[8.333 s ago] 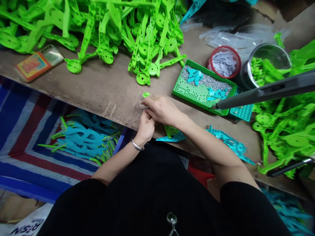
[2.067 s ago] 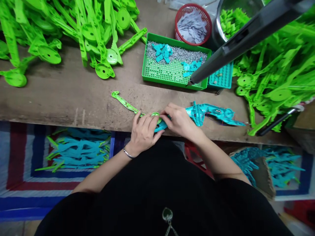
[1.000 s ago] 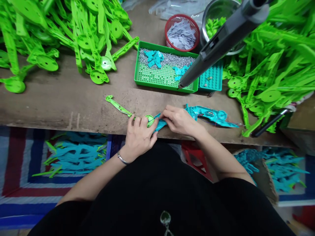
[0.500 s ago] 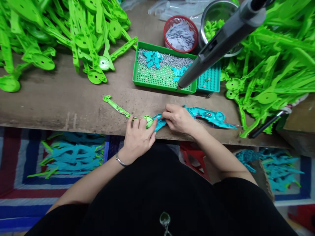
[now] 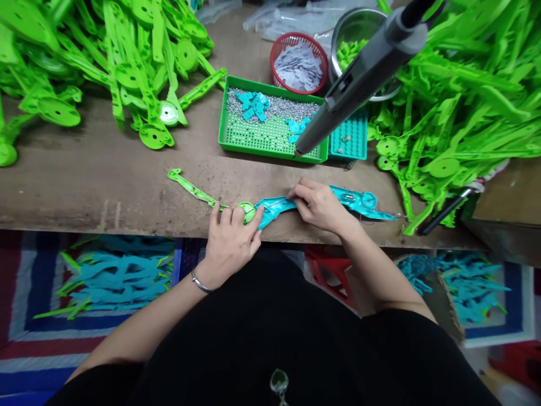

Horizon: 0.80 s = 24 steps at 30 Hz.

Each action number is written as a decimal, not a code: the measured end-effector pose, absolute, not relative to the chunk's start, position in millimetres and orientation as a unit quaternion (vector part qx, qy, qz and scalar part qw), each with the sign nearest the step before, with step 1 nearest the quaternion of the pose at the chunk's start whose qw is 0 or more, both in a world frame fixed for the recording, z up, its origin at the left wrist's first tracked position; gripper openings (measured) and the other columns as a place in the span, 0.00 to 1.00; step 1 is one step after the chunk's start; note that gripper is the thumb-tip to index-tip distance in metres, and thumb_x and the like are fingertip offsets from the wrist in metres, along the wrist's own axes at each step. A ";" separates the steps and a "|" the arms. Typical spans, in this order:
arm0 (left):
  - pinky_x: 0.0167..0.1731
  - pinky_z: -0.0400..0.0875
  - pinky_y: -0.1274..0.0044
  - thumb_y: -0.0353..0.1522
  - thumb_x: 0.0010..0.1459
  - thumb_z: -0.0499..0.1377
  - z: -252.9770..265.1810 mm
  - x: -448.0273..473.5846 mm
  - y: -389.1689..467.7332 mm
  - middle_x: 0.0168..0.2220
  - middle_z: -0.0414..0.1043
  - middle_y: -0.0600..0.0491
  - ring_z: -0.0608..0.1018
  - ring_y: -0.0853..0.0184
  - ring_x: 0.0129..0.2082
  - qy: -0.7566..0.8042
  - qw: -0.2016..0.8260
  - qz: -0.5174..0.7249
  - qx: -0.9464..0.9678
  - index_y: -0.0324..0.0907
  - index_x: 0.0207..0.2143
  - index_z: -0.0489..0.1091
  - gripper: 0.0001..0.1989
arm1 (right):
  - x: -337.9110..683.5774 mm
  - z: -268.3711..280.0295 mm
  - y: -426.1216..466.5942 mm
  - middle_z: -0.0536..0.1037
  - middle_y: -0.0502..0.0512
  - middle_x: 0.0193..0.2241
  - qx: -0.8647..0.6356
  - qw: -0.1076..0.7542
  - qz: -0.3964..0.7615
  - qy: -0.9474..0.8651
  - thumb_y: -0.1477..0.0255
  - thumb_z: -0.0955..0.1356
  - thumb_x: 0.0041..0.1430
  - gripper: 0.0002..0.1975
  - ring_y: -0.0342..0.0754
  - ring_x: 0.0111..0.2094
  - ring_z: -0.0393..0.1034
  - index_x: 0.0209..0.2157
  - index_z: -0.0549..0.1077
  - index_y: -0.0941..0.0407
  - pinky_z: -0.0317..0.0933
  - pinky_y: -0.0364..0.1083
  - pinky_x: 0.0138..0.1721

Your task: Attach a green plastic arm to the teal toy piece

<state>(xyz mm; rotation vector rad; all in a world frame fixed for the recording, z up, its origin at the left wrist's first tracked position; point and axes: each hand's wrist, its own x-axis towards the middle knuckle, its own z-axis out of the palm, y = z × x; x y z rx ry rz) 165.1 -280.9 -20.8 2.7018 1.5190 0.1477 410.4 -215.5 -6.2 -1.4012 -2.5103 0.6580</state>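
A slim green plastic arm [image 5: 192, 189] ending in a round hub lies at the workbench [image 5: 105, 180] front edge, meeting a teal shell piece [image 5: 355, 200]. The left hand [image 5: 230, 239] presses fingers flat on the hub; the right hand [image 5: 321, 204] pinches the teal piece. A green screw tray [image 5: 257, 138] sits behind.

**Open bench to the left, crowded ahead and right**

Bare wooden bench [image 5: 93, 180] left of the left hand [image 5: 230, 239], free up to the green heap [image 5: 127, 62]. Straight ahead, blocked by the green tray [image 5: 270, 121] and the slanting grey tool [image 5: 359, 73] above it. Right of the right hand [image 5: 321, 204], hemmed in by a second green pile [image 5: 460, 113].
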 end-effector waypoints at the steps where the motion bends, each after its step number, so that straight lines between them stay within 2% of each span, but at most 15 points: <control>1: 0.60 0.61 0.52 0.38 0.64 0.56 -20.6 165.1 -280.9 0.46 0.68 0.41 0.70 0.51 0.47 0.489 0.016 0.045 0.871 0.47 0.65 0.65 0.27 | 411.7 -7.3 -216.3 0.73 0.58 0.33 -0.482 0.103 0.223 -0.841 0.80 0.61 0.61 0.11 0.48 0.36 0.67 0.39 0.75 0.61 0.59 0.46 0.38; 10: 0.59 0.61 0.51 0.37 0.65 0.53 -17.3 166.5 -279.4 0.47 0.68 0.41 0.70 0.51 0.48 0.497 0.036 0.035 0.867 0.49 0.65 0.65 0.26 | 409.0 -19.7 -225.9 0.71 0.58 0.34 -0.506 0.081 0.166 -0.843 0.79 0.60 0.63 0.14 0.48 0.35 0.63 0.37 0.77 0.59 0.54 0.45 0.34; 16: 0.57 0.63 0.52 0.38 0.65 0.54 -18.5 165.9 -279.1 0.46 0.68 0.40 0.71 0.50 0.47 0.489 0.005 0.035 0.872 0.48 0.64 0.66 0.25 | 405.1 -20.1 -228.1 0.71 0.60 0.33 -0.502 0.051 0.128 -0.854 0.78 0.58 0.67 0.17 0.48 0.33 0.60 0.36 0.78 0.59 0.51 0.47 0.35; 24: 0.54 0.66 0.54 0.38 0.65 0.54 -15.8 164.2 -276.9 0.45 0.69 0.41 0.71 0.51 0.44 0.478 -0.016 0.033 0.877 0.48 0.63 0.68 0.24 | 427.3 -3.0 -231.1 0.73 0.60 0.36 -0.522 0.056 0.186 -0.830 0.80 0.60 0.63 0.15 0.49 0.35 0.63 0.41 0.78 0.60 0.55 0.46 0.37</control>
